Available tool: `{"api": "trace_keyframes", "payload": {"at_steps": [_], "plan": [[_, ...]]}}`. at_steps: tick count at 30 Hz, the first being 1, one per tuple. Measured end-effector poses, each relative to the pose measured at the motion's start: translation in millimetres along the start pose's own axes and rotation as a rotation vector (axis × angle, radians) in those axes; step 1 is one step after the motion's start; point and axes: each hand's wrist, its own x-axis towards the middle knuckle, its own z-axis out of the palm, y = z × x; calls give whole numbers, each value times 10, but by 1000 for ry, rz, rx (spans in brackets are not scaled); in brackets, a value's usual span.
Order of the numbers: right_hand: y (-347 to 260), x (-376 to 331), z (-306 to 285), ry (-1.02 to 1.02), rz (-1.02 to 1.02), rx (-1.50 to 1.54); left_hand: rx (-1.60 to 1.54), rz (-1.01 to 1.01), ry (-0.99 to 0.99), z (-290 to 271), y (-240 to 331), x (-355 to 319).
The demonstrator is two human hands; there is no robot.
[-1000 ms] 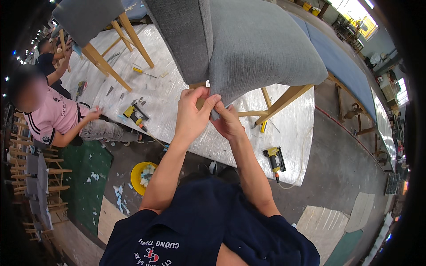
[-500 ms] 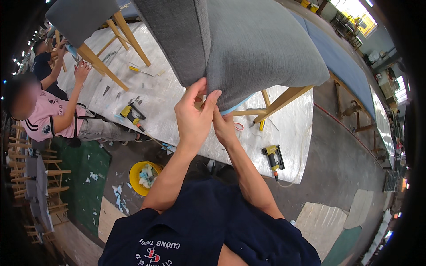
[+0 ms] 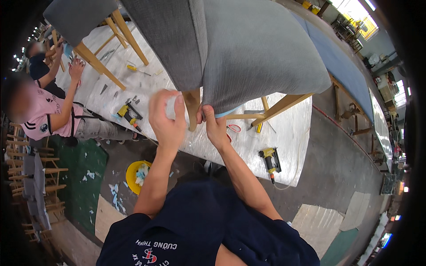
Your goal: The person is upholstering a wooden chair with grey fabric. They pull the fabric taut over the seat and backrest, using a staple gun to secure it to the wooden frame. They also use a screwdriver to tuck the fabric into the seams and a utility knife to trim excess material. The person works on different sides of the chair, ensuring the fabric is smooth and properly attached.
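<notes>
Drawn off to the left since the earlier frame, the person's left hand [image 3: 166, 119] has come away from the seat corner, leaving a wooden chair leg [image 3: 192, 108] bare between the two hands. It is motion-blurred, its thumb and fingers spread wide with nothing between them. At the near lower corner of the upholstered seat, the right hand [image 3: 215, 127] stays in place, thumb closed over the grey seat fabric [image 3: 222, 91] and fingers curled behind; how tightly it grips cannot be told. That corner lies right at its fingertips, just right of the leg, whose long axis runs nearly up and down the view. The right hand is thus the nearer one, the left standing apart across the leg. A pale blue strip [image 3: 230, 111] edges the seat's underside; red-handled scissors [image 3: 234, 128] and a pneumatic staple gun [image 3: 270, 159] lie on the film-covered table [image 3: 290, 133].
</notes>
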Motion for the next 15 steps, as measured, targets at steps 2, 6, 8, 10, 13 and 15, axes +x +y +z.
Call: {"api": "trace_keyframes", "payload": {"at_steps": [2,6,8,10,13,15], "plan": [[47,-49,29,-2,22,14,-192,-190,-70,-7,56,101],[41,-125,142,34,75,96,-489,-417,-203,268,373,283],[121,-196,121,41,104,96,-429,-362,-135,382,318,251],[172,-190,134,48,239,30,-380,-269,-44,469,233,234],[211,-189,81,39,431,69,-402,-387,-98,429,236,247],[203,-142,168,86,334,68,-355,-342,-75,448,205,239]]}}
